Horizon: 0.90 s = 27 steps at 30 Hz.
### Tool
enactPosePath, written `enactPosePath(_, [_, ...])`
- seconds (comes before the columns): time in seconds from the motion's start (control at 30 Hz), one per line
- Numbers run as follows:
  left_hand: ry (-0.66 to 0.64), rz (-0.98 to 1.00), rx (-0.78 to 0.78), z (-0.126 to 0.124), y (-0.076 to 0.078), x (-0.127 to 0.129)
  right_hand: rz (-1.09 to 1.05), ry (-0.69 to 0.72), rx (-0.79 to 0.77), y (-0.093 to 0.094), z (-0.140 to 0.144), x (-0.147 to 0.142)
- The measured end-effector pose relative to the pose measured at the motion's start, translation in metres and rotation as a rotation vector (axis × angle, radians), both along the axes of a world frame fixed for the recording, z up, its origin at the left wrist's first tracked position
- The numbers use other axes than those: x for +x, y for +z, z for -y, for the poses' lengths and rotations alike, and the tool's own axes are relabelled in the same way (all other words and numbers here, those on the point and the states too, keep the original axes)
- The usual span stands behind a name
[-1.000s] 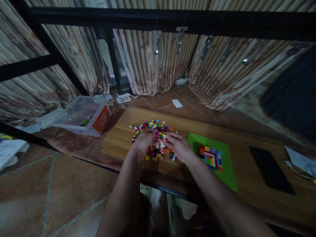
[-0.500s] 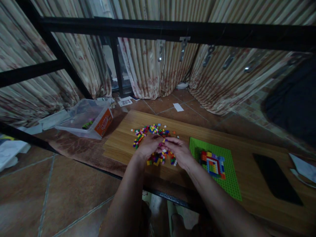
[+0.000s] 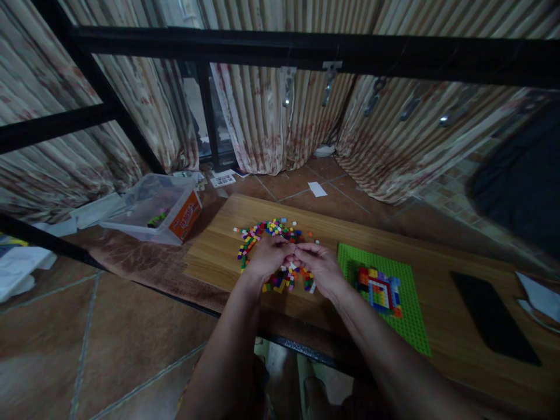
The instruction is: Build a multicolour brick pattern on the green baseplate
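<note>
My left hand (image 3: 270,256) and my right hand (image 3: 321,263) meet fingertip to fingertip above a loose heap of small coloured building bricks (image 3: 275,225). Both hands are closed in a pinch. Whatever sits between the fingers is too small and too covered to name. Part of the heap is hidden under my hands. To the right of my right hand lies a green baseplate (image 3: 409,318), bearing a low build of red, blue, white, orange and purple bricks (image 3: 380,291).
A clear plastic box (image 3: 144,227) with an orange label stands left of the wooden board (image 3: 214,245). A black flat slab (image 3: 494,318) lies at the right, near white paper (image 3: 540,294). A dark metal bar (image 3: 262,49) crosses before striped curtains (image 3: 284,128).
The yellow and pink bits seen between my fingertips no longer show; my fingertips have drawn closer together. The whole view has shifted slightly.
</note>
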<state>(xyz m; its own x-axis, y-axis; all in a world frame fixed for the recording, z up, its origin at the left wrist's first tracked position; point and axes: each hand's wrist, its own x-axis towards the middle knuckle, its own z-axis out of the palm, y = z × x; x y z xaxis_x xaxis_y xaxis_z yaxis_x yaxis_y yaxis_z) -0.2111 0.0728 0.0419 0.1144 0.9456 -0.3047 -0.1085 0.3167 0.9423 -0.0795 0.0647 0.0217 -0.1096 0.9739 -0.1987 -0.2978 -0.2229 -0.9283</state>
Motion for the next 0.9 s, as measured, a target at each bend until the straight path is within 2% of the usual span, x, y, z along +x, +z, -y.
enactPosePath(0.33, [0.021,0.121,-0.045,0.002,0.003,-0.005,-0.072,0.011,-0.056,-0.003,-0.001,0.001])
enactPosePath(0.47, [0.013,0.089,-0.051,-0.001,0.003,-0.008,-0.049,-0.018,-0.027,-0.006,-0.004,-0.001])
enactPosePath(0.53, [0.016,-0.014,-0.047,-0.003,-0.001,-0.010,0.093,-0.042,0.036,-0.010,-0.006,0.000])
enactPosePath(0.7, [-0.011,-0.291,-0.019,-0.005,-0.013,-0.016,0.657,-0.027,0.276,-0.022,-0.008,0.010])
enactPosePath(0.8, [-0.036,-0.350,0.016,-0.005,-0.015,-0.021,0.796,0.022,0.336,-0.026,-0.008,0.013])
enactPosePath(0.9, [-0.003,-0.325,0.022,-0.006,-0.012,-0.022,0.844,0.057,0.353,-0.026,-0.007,0.012])
